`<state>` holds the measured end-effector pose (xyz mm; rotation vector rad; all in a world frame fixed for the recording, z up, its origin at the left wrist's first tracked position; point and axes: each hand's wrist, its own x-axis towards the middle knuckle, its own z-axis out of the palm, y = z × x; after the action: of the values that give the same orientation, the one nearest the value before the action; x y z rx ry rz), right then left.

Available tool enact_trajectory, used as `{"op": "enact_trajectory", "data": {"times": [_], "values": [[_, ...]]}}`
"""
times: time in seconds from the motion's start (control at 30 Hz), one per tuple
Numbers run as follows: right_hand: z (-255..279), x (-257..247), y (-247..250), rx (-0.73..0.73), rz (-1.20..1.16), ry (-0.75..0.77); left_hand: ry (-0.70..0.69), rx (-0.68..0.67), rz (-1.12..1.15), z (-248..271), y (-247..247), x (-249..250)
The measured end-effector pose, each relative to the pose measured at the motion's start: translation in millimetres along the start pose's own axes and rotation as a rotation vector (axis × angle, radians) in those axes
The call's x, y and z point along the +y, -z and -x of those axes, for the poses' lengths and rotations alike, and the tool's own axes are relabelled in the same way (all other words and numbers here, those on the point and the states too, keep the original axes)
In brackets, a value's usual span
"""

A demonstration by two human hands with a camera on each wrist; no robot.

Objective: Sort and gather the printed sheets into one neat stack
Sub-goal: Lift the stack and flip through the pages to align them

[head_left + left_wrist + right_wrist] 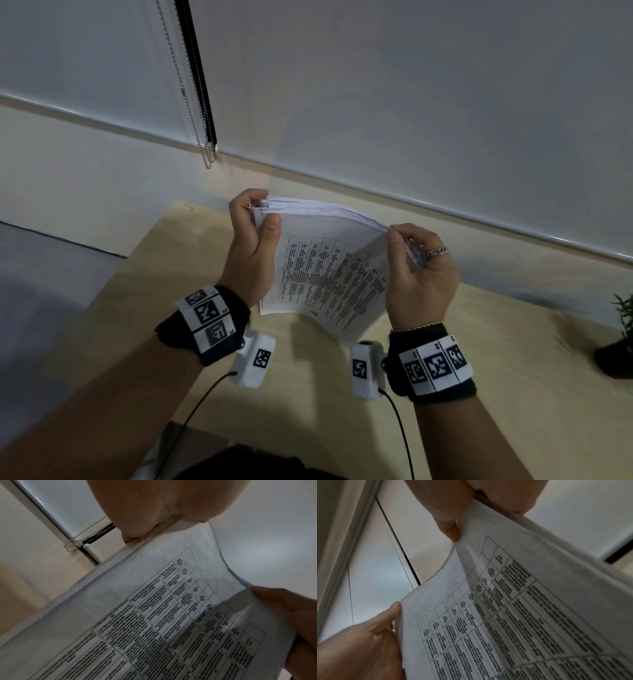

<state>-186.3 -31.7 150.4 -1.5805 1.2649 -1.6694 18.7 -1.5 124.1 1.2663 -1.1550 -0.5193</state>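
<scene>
- Setting: a pale wooden table (212, 260) stands against a white wall; a roller blind with a bead chain (191, 113) hangs behind it, and a small potted plant (620, 346) sits at the table's right edge.
- Task object: the printed sheets (329, 274), gathered into one bundle, are held in the air above the table and touch nothing but the hands. The sheet facing the person carries a ruled table of text. The top edges are fanned and uneven, not yet flush.
- Left hand (253, 253): grasps the bundle's upper left corner, thumb on the printed face, fingers curled behind.
- Right hand (419, 274): pinches the upper right edge, thumb in front and fingers behind; a ring (436, 253) shows on one finger.
- Stage (judged): squaring the gathered bundle.
- Risks (judged): the lower half hangs unsupported and bows, so a loosened pinch could let inner sheets slide out and scatter. Tapping the edges while they are fanned could bend corners. Uneven pull between the hands could crease the front sheet.
</scene>
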Motion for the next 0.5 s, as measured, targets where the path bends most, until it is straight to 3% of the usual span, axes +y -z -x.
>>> {"op": "enact_trajectory", "data": {"times": [0.17, 0.3, 0.5], "values": [[-3, -5, 0, 0.155, -0.112, -0.088, -0.002, -0.005, 0.0, -3, -2, 1], [-5, -10, -5, 0.089, -0.085, -0.069, 0.003, -0.03, 0.026, -2, -6, 1], [-4, -5, -2, 0.099, -0.048, -0.04, 0.073, -0.074, 0.14, -6, -9, 11]]}}
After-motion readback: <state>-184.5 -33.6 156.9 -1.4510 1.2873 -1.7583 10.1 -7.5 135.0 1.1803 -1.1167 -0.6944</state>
